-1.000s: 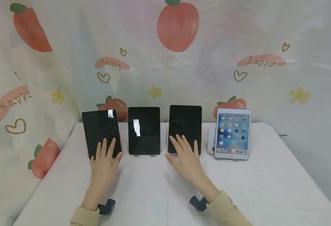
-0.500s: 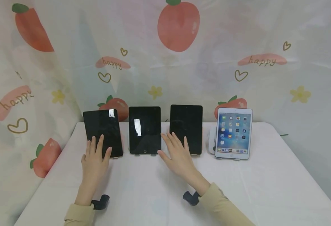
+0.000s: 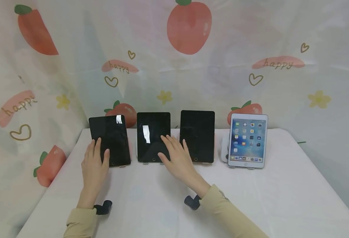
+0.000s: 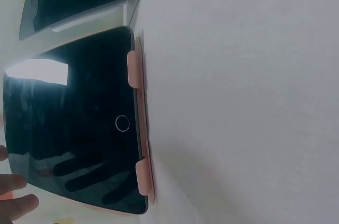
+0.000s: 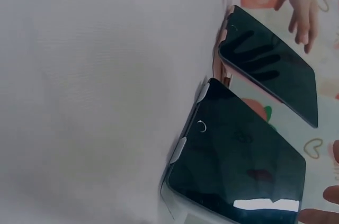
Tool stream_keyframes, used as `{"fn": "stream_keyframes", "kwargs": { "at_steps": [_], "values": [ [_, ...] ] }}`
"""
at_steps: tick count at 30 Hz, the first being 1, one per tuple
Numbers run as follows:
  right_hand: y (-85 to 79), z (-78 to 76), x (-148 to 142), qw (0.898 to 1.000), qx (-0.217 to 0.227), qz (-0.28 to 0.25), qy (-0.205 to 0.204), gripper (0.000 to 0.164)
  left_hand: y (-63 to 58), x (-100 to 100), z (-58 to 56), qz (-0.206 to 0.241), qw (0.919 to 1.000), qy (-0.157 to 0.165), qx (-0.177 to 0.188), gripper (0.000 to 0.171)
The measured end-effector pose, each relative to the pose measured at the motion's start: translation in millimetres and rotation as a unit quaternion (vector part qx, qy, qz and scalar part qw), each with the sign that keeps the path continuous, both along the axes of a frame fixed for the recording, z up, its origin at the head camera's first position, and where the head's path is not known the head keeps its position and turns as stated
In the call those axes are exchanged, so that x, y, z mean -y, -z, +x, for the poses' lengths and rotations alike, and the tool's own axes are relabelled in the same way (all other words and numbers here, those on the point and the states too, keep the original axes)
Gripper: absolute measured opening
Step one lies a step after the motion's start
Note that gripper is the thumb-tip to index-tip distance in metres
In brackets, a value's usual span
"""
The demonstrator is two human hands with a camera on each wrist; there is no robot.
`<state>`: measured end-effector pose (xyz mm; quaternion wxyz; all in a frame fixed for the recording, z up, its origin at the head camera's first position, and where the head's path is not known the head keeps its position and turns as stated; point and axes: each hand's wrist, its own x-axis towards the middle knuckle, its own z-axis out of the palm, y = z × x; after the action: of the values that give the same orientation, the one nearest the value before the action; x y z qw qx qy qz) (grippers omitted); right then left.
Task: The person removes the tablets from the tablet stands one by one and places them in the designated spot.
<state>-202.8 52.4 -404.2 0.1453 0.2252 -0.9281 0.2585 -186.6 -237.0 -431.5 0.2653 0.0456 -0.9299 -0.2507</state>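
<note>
My left hand (image 3: 94, 168) is held in front of the leftmost black tablet (image 3: 112, 138), its fingers extended over the lower left of the screen. In the left wrist view, fingers (image 4: 21, 206) show beside this tablet (image 4: 79, 123), and a dark hand reflection lies on its glass. My right hand (image 3: 178, 163) spreads its fingers before the lower right of the second black tablet (image 3: 150, 132), overlapping the third black tablet (image 3: 201, 135) in view. Its fingertips (image 5: 318, 216) barely enter the right wrist view. Neither hand holds anything; contact with the screens cannot be told.
A white tablet (image 3: 247, 140) with a lit screen of app icons stands at the right. The tablets lean on small stands on a white-clothed table (image 3: 150, 205). Behind hangs a curtain (image 3: 216, 79) printed with fruit. Dark wrist cameras (image 3: 103, 207) sit at both wrists.
Both hands have moved left. The right hand has passed from the third tablet toward the second; the left has shifted to its tablet's left side. The tablets stay put.
</note>
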Motion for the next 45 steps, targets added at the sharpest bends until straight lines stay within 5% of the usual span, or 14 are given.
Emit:
{"fn": "stream_keyframes", "kwargs": {
  "at_steps": [13,26,33,45],
  "values": [
    [-3.2,-16.9,27,0.999,0.02,-0.032,-0.028,0.058,1.3,13,-19.8,0.025,0.9985,-0.021,-0.045,0.052],
    [-8.1,-38.0,47,0.996,0.021,-0.042,-0.069,0.056,-6.7,24,-31.1,0.041,0.998,-0.034,-0.034,0.05],
    [-8.0,-50.6,56,0.991,0.075,-0.072,-0.083,0.059,-5.2,28,-41.4,0.04,0.9962,-0.036,-0.068,0.045],
    [-15.0,-70.0,77,0.982,0.124,-0.106,-0.093,0.06,-8.9,37,-49.5,0.044,0.9966,-0.026,-0.065,0.045]
  ]
}}
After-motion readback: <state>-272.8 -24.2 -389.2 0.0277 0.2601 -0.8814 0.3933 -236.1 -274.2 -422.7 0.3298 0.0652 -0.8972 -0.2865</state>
